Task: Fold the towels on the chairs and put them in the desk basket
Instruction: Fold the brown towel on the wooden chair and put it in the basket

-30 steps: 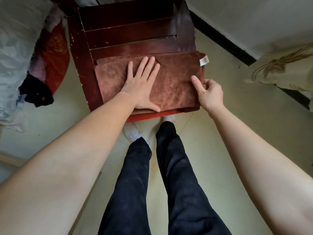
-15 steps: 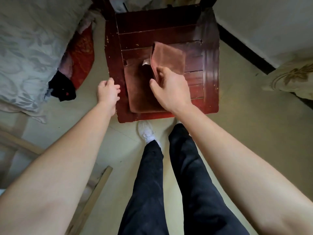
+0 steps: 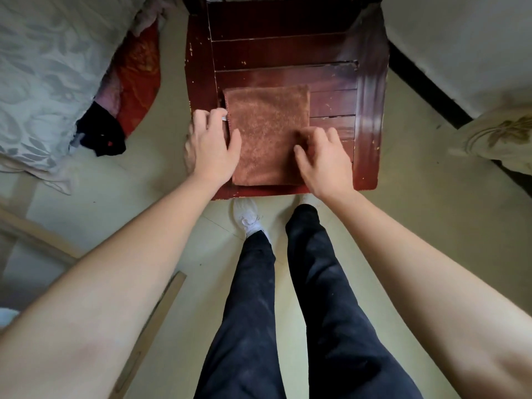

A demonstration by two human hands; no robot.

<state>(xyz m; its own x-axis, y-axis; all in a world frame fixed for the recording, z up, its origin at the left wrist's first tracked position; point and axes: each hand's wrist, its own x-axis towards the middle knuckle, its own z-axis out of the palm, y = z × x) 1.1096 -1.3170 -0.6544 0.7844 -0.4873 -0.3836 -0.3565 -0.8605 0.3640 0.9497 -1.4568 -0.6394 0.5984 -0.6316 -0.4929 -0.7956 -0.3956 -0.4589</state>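
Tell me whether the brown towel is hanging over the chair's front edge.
No. The brown towel lies folded flat wholly on the chair seat, its near edge short of the front rim.

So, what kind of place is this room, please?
Probably a bedroom at home. A grey leaf-patterned quilt hangs over a bed edge on the left, clothes lie on the pale tiled floor, and a folded brown towel sits on a dark red wooden chair.

Soft, even daylight, faint sheen on the chair, slight blur, wide-angle stretching toward the edges.
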